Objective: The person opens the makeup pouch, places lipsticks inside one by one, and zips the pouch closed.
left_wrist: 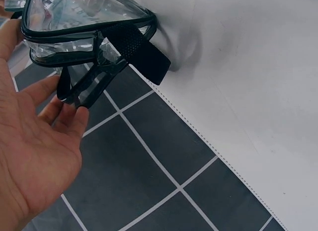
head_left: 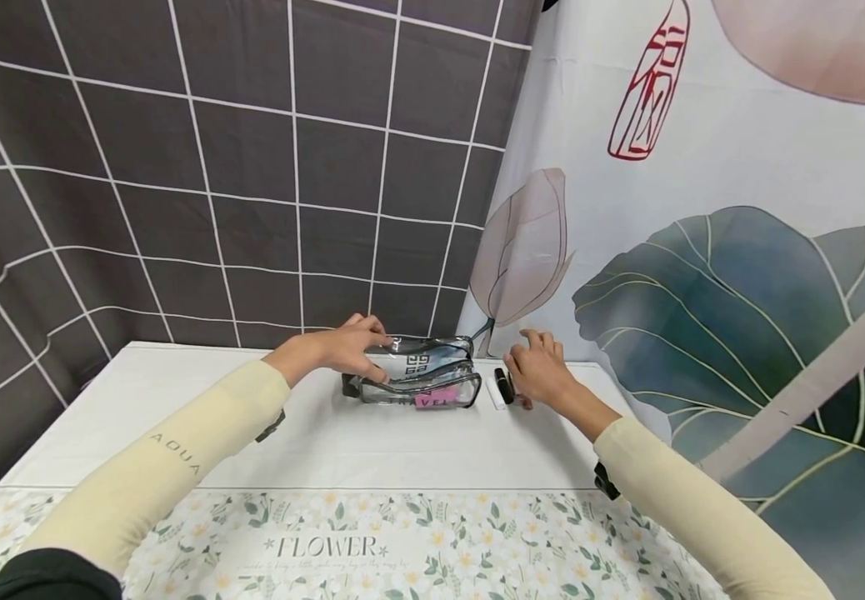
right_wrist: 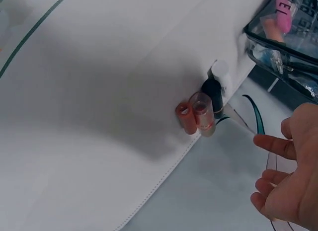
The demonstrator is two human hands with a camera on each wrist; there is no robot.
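Observation:
A clear zip pouch (head_left: 416, 365) with black trim stands on the white table, its top open. My left hand (head_left: 350, 346) grips its left end; in the left wrist view the fingers of my left hand (left_wrist: 42, 151) curl at the black-edged rim (left_wrist: 92, 92). Small items show inside. My right hand (head_left: 537, 367) is just right of several small cosmetic tubes, its fingers loosely bent with nothing in them. The right wrist view shows a white tube (right_wrist: 220, 72), a black tube (right_wrist: 213, 97), a clear-capped tube (right_wrist: 202, 112) and a reddish tube (right_wrist: 186, 117), side by side.
The white table (head_left: 312, 450) has a floral cloth (head_left: 372, 554) along its near side. A dark gridded cloth (head_left: 245, 158) hangs behind on the left. A leaf-printed white curtain (head_left: 582, 200) hangs behind on the right, close to the table's far edge.

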